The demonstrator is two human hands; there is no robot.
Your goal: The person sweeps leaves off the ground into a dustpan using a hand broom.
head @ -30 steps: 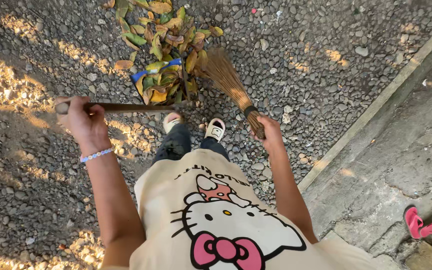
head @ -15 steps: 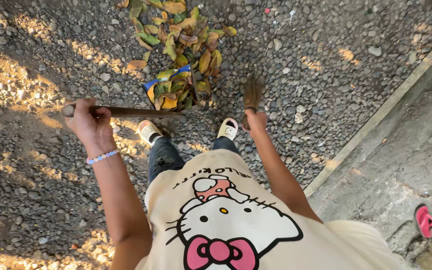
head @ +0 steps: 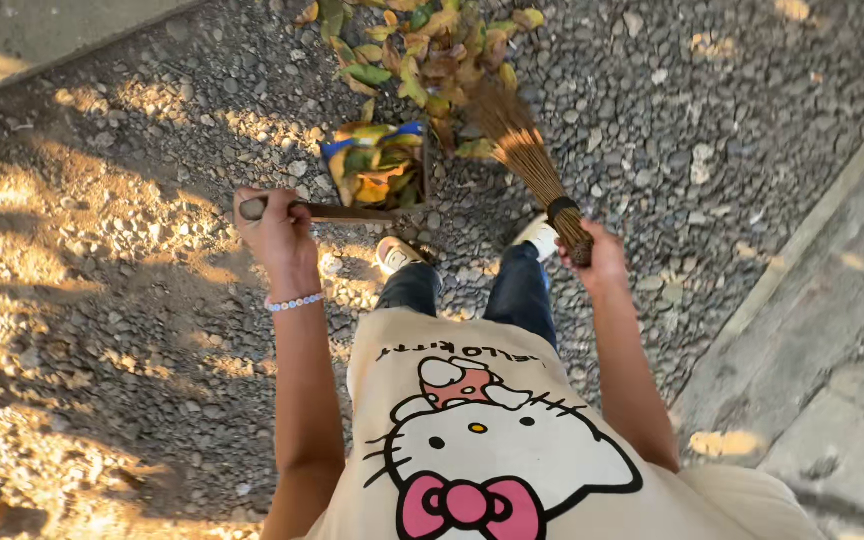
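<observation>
Your fingers are wrapped tight on both tools: the left hand (head: 277, 228) grips the end of the dustpan handle (head: 337, 212), and the right hand (head: 600, 258) is closed round the bound neck of the broom (head: 530, 160). The dustpan (head: 380, 165) sits on the gravel (head: 132, 330) just ahead of your shoes (head: 399, 254), already holding a layer of yellow and green leaves. The leaf pile (head: 422, 50) lies just beyond it, and the broom's bristles fan out into the near edge of that pile, to the right of the pan's mouth.

To do this sweep well, keep the pan's front lip pressed flat on the stones, so leaves ride in instead of sliding under. Hold the handle low and steady with your left hand; let only the right arm move. Draw the bristles toward the pan in short, light strokes, since a hard stroke on loose gravel will likely drag pebbles in too. Angle the broom so it pulls leftward, as the pile sits a little to the right of the pan. Take the near leaves first rather than the whole heap, because the pan looks partly full.
</observation>
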